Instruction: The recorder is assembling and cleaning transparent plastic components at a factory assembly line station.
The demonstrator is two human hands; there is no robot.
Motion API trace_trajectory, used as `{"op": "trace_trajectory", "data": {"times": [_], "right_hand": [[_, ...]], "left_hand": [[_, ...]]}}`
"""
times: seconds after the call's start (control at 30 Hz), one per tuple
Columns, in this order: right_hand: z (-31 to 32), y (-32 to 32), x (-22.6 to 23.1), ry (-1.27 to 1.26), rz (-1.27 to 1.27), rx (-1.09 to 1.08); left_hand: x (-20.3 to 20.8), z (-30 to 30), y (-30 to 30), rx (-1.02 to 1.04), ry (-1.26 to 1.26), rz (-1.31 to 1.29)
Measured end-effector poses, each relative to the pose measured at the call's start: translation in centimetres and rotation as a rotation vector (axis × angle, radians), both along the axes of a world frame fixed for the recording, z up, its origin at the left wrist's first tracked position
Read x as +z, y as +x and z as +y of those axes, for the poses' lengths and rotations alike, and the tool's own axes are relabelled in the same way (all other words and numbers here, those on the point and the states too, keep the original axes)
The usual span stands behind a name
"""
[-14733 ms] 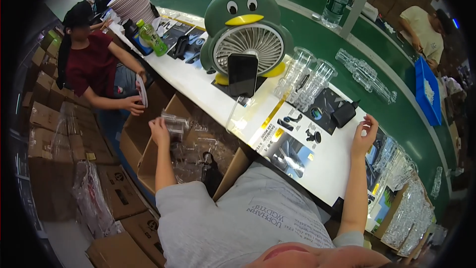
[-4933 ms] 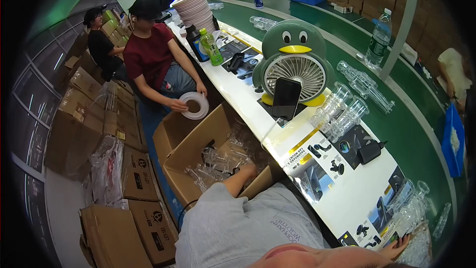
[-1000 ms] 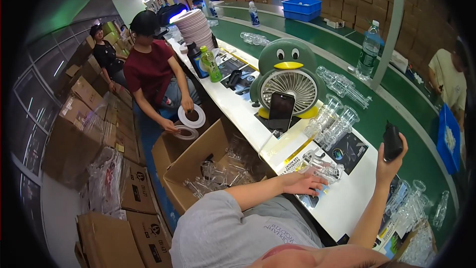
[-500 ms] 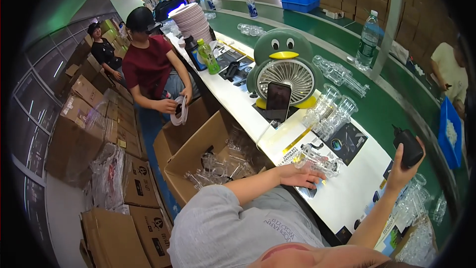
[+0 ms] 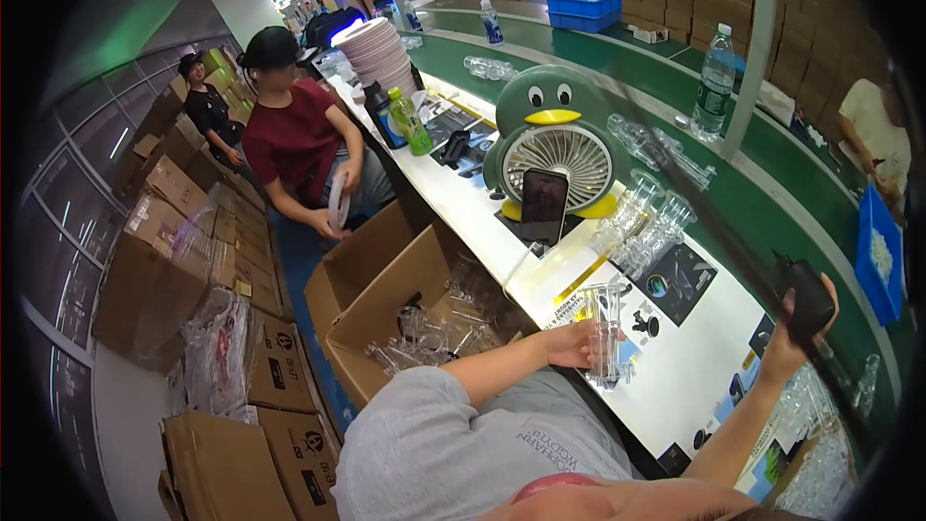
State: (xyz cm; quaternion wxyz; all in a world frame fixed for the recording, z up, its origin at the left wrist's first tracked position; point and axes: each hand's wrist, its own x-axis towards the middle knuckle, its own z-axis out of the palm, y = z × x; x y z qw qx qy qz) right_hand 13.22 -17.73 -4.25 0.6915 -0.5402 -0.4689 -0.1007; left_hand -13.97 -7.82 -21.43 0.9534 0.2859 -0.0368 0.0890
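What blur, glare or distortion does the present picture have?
Head view: a dark, blurred streak crosses the right side; head view: the white table looks nearly washed out in places; head view: edges of the green conveyor appear bent.

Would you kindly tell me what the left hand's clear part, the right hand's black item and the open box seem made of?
Clear part: glossy plastic or glass; see-through, with bright glints.
Black item: probably satin plastic, smooth with a soft sheen, though rubber is possible.
Box: matte cardboard, judging by its plain brown, folded panels.
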Motion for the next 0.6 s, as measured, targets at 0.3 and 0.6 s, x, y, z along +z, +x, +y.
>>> {"op": "trace_trajectory", "data": {"times": [0.3, 0.6], "right_hand": [[-0.5, -0.2, -0.3, -0.022, -0.040, -0.057], [-0.5, -0.5, 0.2, -0.008, -0.037, -0.024]], "left_hand": [[1.2, -1.3, 0.8, 0.007, -0.012, -0.035], [0.7, -0.4, 0.1, -0.033, -0.025, 0.112]]}}
